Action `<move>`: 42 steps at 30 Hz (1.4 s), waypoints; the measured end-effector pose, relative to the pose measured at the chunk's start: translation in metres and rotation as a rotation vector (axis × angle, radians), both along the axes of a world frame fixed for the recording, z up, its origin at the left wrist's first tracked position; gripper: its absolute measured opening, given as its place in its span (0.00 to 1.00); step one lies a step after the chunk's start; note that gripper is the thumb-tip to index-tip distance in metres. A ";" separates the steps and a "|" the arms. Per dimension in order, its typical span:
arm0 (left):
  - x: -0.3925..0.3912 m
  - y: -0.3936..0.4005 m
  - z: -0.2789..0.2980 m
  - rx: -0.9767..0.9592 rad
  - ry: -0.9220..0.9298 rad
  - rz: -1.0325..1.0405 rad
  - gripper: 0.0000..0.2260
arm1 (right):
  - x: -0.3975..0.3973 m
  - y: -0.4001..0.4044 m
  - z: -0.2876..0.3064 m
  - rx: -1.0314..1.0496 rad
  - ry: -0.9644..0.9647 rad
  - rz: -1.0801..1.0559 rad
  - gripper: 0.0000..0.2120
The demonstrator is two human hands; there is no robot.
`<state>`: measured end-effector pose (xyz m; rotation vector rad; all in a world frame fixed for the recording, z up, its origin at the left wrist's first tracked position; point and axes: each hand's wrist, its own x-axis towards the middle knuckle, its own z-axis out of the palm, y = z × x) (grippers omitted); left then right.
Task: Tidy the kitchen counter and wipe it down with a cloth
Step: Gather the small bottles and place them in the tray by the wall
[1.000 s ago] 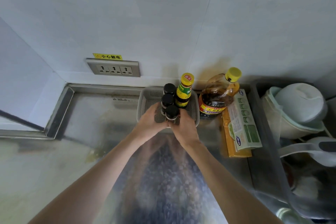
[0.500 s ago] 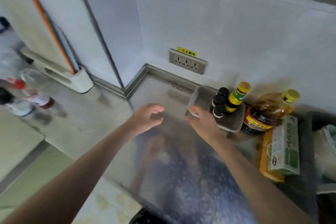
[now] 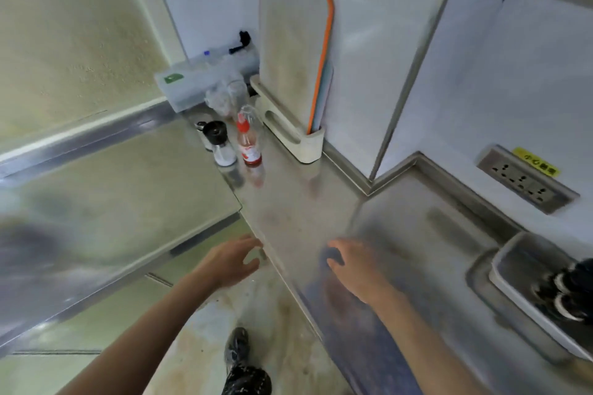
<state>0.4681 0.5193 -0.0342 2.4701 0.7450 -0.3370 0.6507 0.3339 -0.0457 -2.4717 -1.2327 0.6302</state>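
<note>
The tidying step was in hand, with no cloth in view, so wiping was judged not yet begun. At the far left corner of the steel bench [image 3: 298,202], a white rectangular box [image 3: 189,83] lay against the wall with crumpled clear plastic [image 3: 221,98] just in front of it. Near these stood a black-capped shaker jar [image 3: 218,143] and, just beside it to the right, a red-capped clear bottle [image 3: 248,141], both upright. Behind them an orange-edged cutting board [image 3: 293,48] stood upright in its cream holder [image 3: 288,128]. The left hand [image 3: 229,261] hovered off the bench edge, over the floor, its grip open with fingers loosely curved and holding nothing. The right hand [image 3: 351,266] was over the bench surface, its grip likewise open and empty; blur prevented telling whether it touched the steel. At the far right, a grey basket [image 3: 507,269] held dark-capped jars [image 3: 564,292], well apart from both hands. The next move was judged to call for a reach forward to the shaker jar and bottle, each gripped around the body and kept upright, for transfer toward the basket.
</note>
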 end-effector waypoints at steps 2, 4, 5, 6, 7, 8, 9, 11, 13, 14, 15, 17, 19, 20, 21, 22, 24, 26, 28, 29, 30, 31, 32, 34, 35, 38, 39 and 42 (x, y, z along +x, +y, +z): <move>-0.024 0.027 -0.008 -0.011 0.021 0.039 0.16 | -0.018 0.030 -0.007 -0.014 0.006 0.021 0.15; -0.043 0.054 -0.013 -0.004 0.011 0.061 0.16 | -0.035 0.060 -0.012 -0.029 0.016 0.013 0.14; -0.051 0.068 -0.016 0.000 0.004 0.060 0.16 | -0.044 0.076 -0.012 -0.035 0.014 0.004 0.14; -0.057 0.082 -0.019 0.000 -0.008 0.052 0.16 | -0.052 0.092 -0.014 -0.040 0.009 -0.009 0.14; -0.063 0.096 -0.021 -0.006 -0.010 0.042 0.17 | -0.060 0.107 -0.015 -0.049 0.000 -0.020 0.13; -0.069 0.108 -0.023 -0.016 -0.008 0.032 0.19 | -0.068 0.121 -0.016 -0.061 -0.009 -0.030 0.11; -0.074 0.119 -0.024 -0.033 -0.002 0.034 0.22 | -0.076 0.134 -0.018 -0.074 -0.013 -0.045 0.09; -0.085 0.140 -0.030 -0.073 -0.022 0.046 0.30 | -0.090 0.156 -0.021 -0.095 0.014 -0.088 0.08; -0.092 0.159 -0.035 -0.103 -0.025 0.060 0.32 | -0.101 0.175 -0.022 -0.095 0.068 -0.127 0.12; -0.093 0.169 -0.037 -0.110 -0.026 0.064 0.31 | -0.104 0.185 -0.022 -0.100 0.092 -0.148 0.14; -0.092 0.179 -0.038 -0.123 -0.028 0.073 0.31 | -0.106 0.195 -0.020 -0.103 0.104 -0.167 0.15; -0.087 0.198 -0.039 -0.150 -0.040 0.089 0.34 | -0.103 0.215 -0.019 -0.092 0.102 -0.187 0.14; -0.079 0.213 -0.038 -0.162 -0.040 0.093 0.37 | -0.096 0.234 -0.016 -0.102 0.082 -0.179 0.11; -0.073 0.220 -0.038 -0.169 -0.029 0.094 0.37 | -0.091 0.243 -0.014 -0.111 0.073 -0.181 0.10; -0.066 0.226 -0.038 -0.177 -0.028 0.097 0.34 | -0.084 0.253 -0.012 -0.115 0.069 -0.193 0.11; -0.059 0.234 -0.039 -0.183 -0.034 0.105 0.30 | -0.077 0.263 -0.010 -0.107 0.068 -0.214 0.13; -0.042 0.249 -0.042 -0.204 -0.031 0.122 0.26 | -0.059 0.282 -0.009 -0.067 0.075 -0.269 0.17; -0.023 0.264 -0.044 -0.213 -0.049 0.165 0.27 | -0.040 0.302 -0.011 0.007 0.092 -0.320 0.21; 0.000 0.276 -0.042 -0.226 -0.090 0.292 0.29 | -0.022 0.324 -0.011 0.114 0.161 -0.385 0.26; 0.013 0.280 -0.039 -0.232 -0.110 0.359 0.28 | -0.013 0.335 -0.010 0.177 0.210 -0.417 0.28; 0.025 0.283 -0.038 -0.239 -0.136 0.406 0.27 | -0.005 0.346 -0.010 0.238 0.254 -0.439 0.30; 0.038 0.286 -0.038 -0.241 -0.162 0.432 0.26 | 0.002 0.355 -0.012 0.284 0.283 -0.453 0.31; 0.051 0.288 -0.038 -0.249 -0.178 0.456 0.26 | 0.008 0.364 -0.014 0.303 0.306 -0.462 0.32; 0.072 0.292 -0.038 -0.283 -0.201 0.530 0.28 | 0.016 0.376 -0.020 0.295 0.333 -0.472 0.33; 0.079 0.293 -0.039 -0.297 -0.212 0.564 0.29 | 0.017 0.379 -0.021 0.298 0.330 -0.476 0.31; 0.095 0.294 -0.043 -0.306 -0.235 0.622 0.29 | 0.019 0.382 -0.027 0.317 0.312 -0.515 0.24; 0.098 0.294 -0.045 -0.296 -0.246 0.636 0.29 | 0.019 0.382 -0.027 0.325 0.308 -0.521 0.22; 0.102 0.293 -0.049 -0.274 -0.295 0.684 0.26 | 0.017 0.380 -0.026 0.349 0.293 -0.504 0.20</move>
